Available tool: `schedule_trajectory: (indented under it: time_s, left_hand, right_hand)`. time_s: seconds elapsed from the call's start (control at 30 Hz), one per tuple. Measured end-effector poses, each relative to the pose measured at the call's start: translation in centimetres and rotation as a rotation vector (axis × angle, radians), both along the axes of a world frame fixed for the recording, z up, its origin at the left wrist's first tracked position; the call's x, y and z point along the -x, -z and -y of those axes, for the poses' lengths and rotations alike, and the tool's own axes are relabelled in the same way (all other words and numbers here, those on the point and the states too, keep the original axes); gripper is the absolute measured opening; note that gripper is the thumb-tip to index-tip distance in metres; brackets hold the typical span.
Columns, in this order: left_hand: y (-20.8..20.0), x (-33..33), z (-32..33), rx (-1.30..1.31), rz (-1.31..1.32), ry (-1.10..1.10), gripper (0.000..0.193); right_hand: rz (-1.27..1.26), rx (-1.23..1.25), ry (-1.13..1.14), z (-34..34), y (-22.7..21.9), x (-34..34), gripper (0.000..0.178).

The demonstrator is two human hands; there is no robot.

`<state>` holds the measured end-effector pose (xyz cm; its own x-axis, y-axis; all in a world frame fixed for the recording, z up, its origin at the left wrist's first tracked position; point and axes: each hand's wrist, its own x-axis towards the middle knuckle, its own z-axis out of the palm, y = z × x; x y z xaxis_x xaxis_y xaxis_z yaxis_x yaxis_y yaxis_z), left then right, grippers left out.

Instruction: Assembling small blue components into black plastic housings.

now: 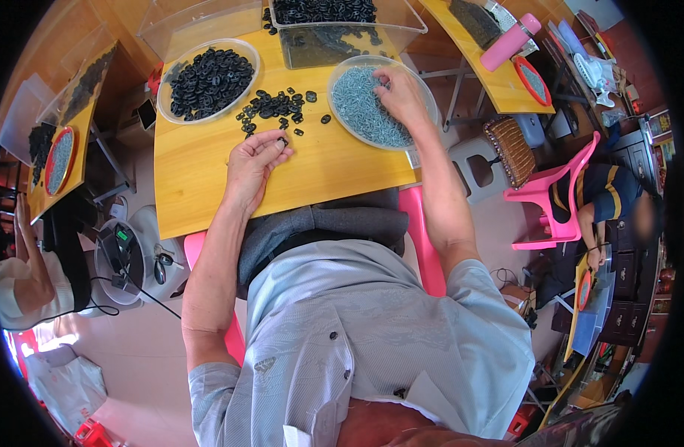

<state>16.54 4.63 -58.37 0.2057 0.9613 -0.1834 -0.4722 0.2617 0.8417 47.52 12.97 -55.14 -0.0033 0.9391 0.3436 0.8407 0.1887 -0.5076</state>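
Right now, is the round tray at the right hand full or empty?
Well filled, not empty: small grey metal pieces cover most of the tray beneath the right hand.

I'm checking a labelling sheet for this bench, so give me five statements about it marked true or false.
1. The right hand is in the round container of small silvery metal pieces. True.
2. The left hand is flat and holds nothing. False: it pinches a small black piece.
3. Loose black pieces lie on the yellow table between the two round containers. True.
4. The left round container holds silvery pieces. False: it holds black pieces.
5. The pink bottle is on the person's own table. False: it is on another yellow table to the right.
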Motion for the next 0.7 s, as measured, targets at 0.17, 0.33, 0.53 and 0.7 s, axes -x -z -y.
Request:
schedule_trajectory:
  time_s: [0.17, 0.33, 0.53, 0.7]
  left_hand:
    - [0.0, 0.1, 0.0, -0.003, -0.002, 0.006, 0.021]
    - [0.2, 0.1, 0.0, -0.015, 0.004, 0.004, 0.021]
    - [0.0, 0.1, 0.1, -0.015, -0.003, 0.002, 0.021]
    - [0.1, 0.1, 0.0, -0.011, -0.013, 0.010, 0.021]
  right_hand:
    - [0.268, -0.109, 0.033, -0.2, 0.4, -0.5, 0.020]
    - [0.210, 0.042, 0.064, 0.0, -0.3, 0.2, 0.014]
    - [0.077, 0.001, 0.030, 0.4, -0.8, 0.4, 0.012]
    - [0.105, 0.027, 0.047, -0.2, 0.0, 0.1, 0.012]
